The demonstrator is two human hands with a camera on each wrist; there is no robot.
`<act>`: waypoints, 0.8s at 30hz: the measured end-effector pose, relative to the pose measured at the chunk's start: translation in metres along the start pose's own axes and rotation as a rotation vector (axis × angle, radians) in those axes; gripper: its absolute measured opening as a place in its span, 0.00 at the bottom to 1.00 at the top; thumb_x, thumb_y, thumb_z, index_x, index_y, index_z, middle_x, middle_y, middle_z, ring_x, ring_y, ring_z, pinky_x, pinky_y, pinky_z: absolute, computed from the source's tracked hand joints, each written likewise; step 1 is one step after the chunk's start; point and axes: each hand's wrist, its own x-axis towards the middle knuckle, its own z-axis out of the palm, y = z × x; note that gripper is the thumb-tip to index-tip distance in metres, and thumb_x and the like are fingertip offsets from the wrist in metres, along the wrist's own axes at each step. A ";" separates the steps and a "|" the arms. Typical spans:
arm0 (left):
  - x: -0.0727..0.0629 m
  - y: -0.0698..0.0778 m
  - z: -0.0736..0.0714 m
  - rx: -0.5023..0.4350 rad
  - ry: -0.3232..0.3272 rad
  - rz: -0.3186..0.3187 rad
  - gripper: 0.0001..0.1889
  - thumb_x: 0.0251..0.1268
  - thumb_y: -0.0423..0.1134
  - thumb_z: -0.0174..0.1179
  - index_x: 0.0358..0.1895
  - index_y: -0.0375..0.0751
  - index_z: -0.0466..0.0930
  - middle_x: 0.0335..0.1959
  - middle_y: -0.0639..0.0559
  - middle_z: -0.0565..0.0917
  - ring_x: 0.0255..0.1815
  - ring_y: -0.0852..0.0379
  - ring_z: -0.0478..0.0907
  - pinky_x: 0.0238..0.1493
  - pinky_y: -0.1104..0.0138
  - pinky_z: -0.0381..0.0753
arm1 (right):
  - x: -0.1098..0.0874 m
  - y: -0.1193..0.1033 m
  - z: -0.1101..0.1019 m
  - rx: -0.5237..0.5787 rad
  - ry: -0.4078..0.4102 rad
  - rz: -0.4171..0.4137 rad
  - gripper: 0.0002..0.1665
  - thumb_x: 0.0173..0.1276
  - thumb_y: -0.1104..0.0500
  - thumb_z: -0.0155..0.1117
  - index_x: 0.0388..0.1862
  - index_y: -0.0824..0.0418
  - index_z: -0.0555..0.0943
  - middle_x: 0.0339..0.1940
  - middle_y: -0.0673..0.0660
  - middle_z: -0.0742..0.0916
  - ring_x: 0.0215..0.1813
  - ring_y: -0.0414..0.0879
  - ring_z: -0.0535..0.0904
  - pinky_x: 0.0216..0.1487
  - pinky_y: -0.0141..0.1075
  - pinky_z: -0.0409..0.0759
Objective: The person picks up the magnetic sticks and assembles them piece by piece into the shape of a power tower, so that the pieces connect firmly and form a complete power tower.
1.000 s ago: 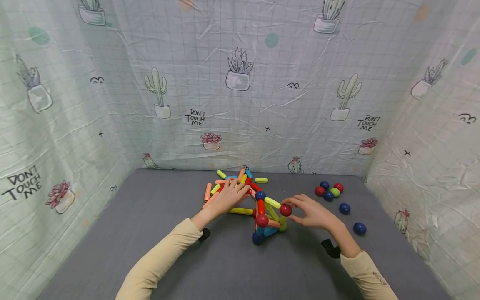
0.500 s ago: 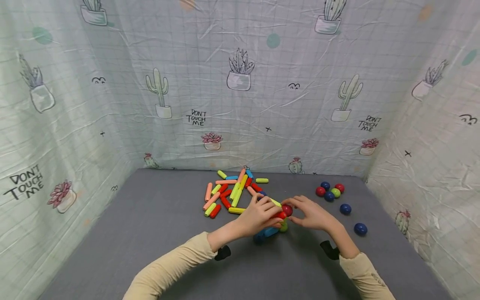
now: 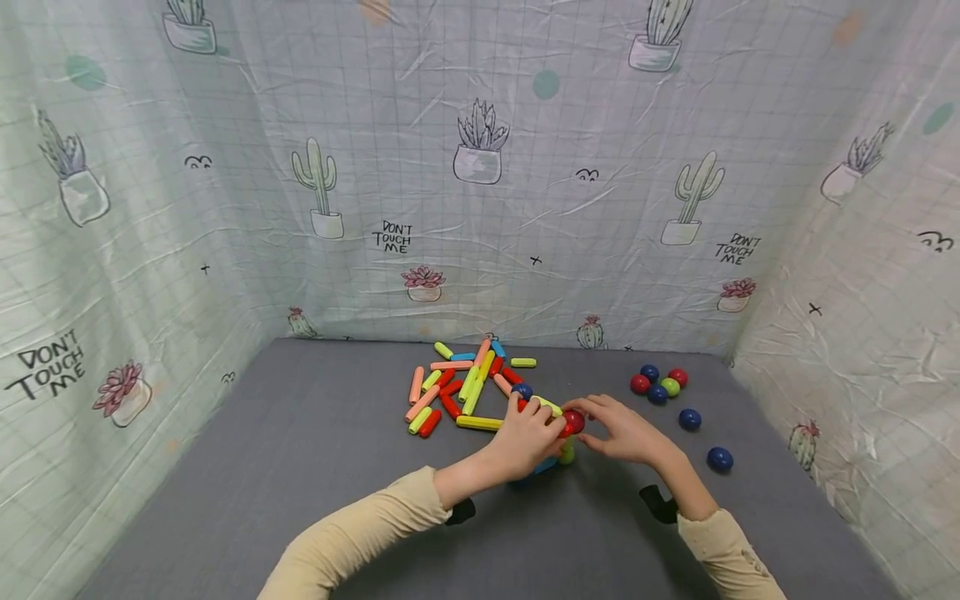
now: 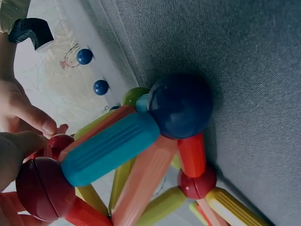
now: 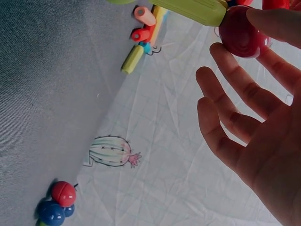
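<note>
A framework of magnetic sticks and balls stands on the grey table, partly hidden behind my left hand (image 3: 517, 443). That hand pinches a short red magnetic stick (image 5: 276, 4), whose end meets a red ball (image 3: 574, 420). My right hand (image 3: 632, 430) holds this ball between thumb and fingers, at the top of the framework. A light-green stick (image 5: 197, 10) runs into the same ball. Low on the framework, the left wrist view has a large blue ball (image 4: 181, 106) joined to a blue stick (image 4: 110, 148), with another red ball (image 4: 45, 188) by the left fingers.
Several loose sticks (image 3: 472, 387) in mixed colours lie behind and left of the framework. To the right is a cluster of red, blue and green balls (image 3: 657, 393), with two blue balls (image 3: 720, 459) nearer. A printed cloth (image 3: 480, 250) encloses the table's back and sides.
My left hand has come from the pile of sticks rightward and nearer to the framework, bringing a red stick to the red ball. My right hand has stayed almost still on that ball.
</note>
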 end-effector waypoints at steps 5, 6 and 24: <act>0.002 0.007 -0.002 0.060 -0.016 -0.044 0.14 0.55 0.55 0.57 0.41 0.53 0.77 0.36 0.54 0.79 0.38 0.56 0.73 0.45 0.55 0.68 | 0.000 0.001 0.001 -0.012 0.016 -0.004 0.25 0.54 0.61 0.65 0.53 0.54 0.73 0.40 0.49 0.80 0.39 0.41 0.73 0.38 0.37 0.75; 0.003 0.008 -0.002 0.058 -0.021 -0.056 0.14 0.55 0.54 0.58 0.41 0.53 0.77 0.36 0.54 0.79 0.38 0.56 0.73 0.45 0.54 0.68 | 0.001 0.001 0.001 -0.013 0.015 -0.004 0.24 0.55 0.61 0.64 0.52 0.54 0.73 0.40 0.49 0.80 0.39 0.42 0.73 0.38 0.37 0.75; -0.012 -0.001 0.001 0.022 0.128 -0.081 0.15 0.58 0.56 0.53 0.42 0.52 0.77 0.36 0.56 0.78 0.37 0.57 0.69 0.45 0.53 0.65 | 0.000 0.002 -0.001 0.025 -0.011 -0.003 0.22 0.56 0.59 0.64 0.51 0.54 0.73 0.42 0.49 0.80 0.40 0.42 0.73 0.38 0.38 0.75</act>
